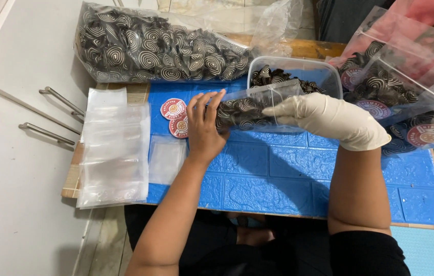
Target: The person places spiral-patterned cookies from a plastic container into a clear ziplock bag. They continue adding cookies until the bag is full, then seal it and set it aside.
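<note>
A small clear plastic bag (250, 108), part filled with dark spiral-patterned snack pieces, lies on its side on the blue brick-patterned mat (278, 179). My left hand (204, 125), bare, grips its bottom end. My right hand (324, 118), in a white glove, has its fingers at the bag's open mouth. Just behind it stands a clear plastic tub (299, 74) holding more of the same pieces.
A large clear sack (155, 46) of spiral pieces lies at the back. Round red-and-white stickers (174, 116) lie by my left hand. Empty clear bags (112, 148) are stacked at left. Filled, labelled bags (391, 97) pile up at right. A white cabinet with handles (48, 115) is at left.
</note>
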